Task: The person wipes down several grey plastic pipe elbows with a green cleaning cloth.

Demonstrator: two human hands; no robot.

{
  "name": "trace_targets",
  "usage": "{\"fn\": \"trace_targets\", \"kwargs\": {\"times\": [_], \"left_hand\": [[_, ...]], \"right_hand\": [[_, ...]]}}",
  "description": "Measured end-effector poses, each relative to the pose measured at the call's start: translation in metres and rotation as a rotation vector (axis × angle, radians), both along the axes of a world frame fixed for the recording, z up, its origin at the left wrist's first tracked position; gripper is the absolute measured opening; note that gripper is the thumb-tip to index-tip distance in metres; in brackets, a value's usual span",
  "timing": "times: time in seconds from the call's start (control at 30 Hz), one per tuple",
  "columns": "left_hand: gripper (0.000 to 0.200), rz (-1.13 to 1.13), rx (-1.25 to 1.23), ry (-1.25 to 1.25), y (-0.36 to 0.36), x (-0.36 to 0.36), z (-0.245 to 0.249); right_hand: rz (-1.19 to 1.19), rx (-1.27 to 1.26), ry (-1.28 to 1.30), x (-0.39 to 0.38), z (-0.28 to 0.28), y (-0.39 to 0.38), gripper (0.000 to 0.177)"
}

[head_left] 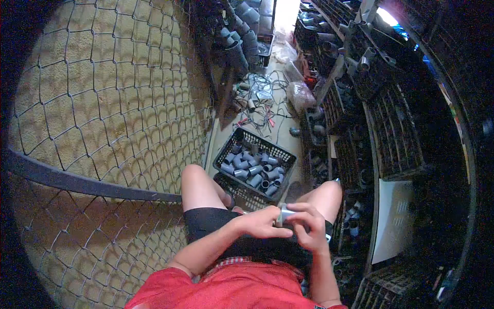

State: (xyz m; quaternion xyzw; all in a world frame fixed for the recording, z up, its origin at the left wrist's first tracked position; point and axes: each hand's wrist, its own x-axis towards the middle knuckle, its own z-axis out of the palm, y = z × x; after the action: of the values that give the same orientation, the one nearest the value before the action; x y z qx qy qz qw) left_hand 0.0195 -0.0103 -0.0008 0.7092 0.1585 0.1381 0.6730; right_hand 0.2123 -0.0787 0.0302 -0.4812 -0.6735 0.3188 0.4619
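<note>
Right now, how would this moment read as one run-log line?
left hand: on grey fitting | right hand: on same fitting | black crate: loose fittings inside

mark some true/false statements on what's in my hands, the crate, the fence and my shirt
1. The left hand and right hand are both on one grey fitting. True.
2. The crate on the floor is white. False: it is black.
3. Several grey pipe pieces lie inside the crate. True.
4. The wire mesh fence stands on the person's right. False: it is on the left.
5. Cables lie on the floor beyond the crate. True.
6. The shirt is blue. False: it is red.
</note>
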Motion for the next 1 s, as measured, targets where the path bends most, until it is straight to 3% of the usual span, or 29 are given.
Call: {"fn": "trace_targets", "kwargs": {"times": [0.07, 0.13, 0.2, 0.27, 0.33, 0.4, 0.5, 0.6, 0.63, 0.77, 0.8, 0.9, 0.97, 1.0], "left_hand": [[0.031, 0.080, 0.076, -0.029, -0.009, 0.007, -0.004], [0.030, 0.177, 0.524, 0.093, -0.011, 0.010, -0.001], [0.030, 0.163, 0.589, 0.029, -0.011, 0.011, -0.006], [0.023, 0.025, 0.623, 0.204, -0.010, 0.012, -0.005], [0.021, 0.140, 0.623, 0.121, -0.010, 0.013, -0.014], [0.019, 0.255, 0.618, 0.044, -0.013, 0.015, -0.024], [0.016, 0.355, 0.481, 0.056, -0.017, 0.017, -0.030], [0.014, 0.355, 0.450, 0.073, -0.018, 0.013, -0.017], [0.014, 0.228, 0.459, 0.115, -0.013, 0.010, -0.005], [0.011, -0.117, 0.636, 0.236, -0.004, 0.003, 0.009], [0.011, -0.270, 0.725, 0.284, -0.004, 0.002, 0.013], [0.011, -0.314, 0.755, 0.179, -0.002, 0.000, 0.010], [0.014, -0.214, 0.750, 0.210, 0.004, -0.003, -0.001], [0.016, -0.104, 0.658, -0.022, 0.013, -0.005, -0.002]], "right_hand": [[0.178, -0.188, 0.029, 0.010, 0.006, 0.008, 0.028], [0.214, -0.283, 0.118, 0.015, -0.006, 0.006, 0.038], [0.292, -0.511, 0.255, 0.017, -0.011, 0.003, 0.043], [0.245, -0.574, 0.182, 0.012, -0.010, -0.001, 0.041], [-0.004, -0.618, 0.155, 0.002, -0.019, -0.004, 0.040], [-0.113, -0.595, 0.144, -0.006, -0.019, -0.007, 0.037], [-0.244, 0.026, -0.283, -0.012, -0.024, -0.003, 0.038], [-0.097, 0.108, -0.344, 0.002, -0.032, -0.005, 0.040], [-0.098, 0.108, -0.340, 0.005, -0.035, -0.005, 0.040], [0.256, -0.595, 0.114, 0.026, -0.060, -0.013, 0.044], [0.447, -1.086, 0.442, 0.032, -0.040, -0.008, 0.048], [0.601, -1.264, 0.656, 0.029, -0.044, -0.009, 0.052], [0.495, -1.048, 0.709, 0.020, -0.039, -0.008, 0.070], [0.438, -0.969, 0.831, 0.017, -0.041, -0.002, 0.055]]}}
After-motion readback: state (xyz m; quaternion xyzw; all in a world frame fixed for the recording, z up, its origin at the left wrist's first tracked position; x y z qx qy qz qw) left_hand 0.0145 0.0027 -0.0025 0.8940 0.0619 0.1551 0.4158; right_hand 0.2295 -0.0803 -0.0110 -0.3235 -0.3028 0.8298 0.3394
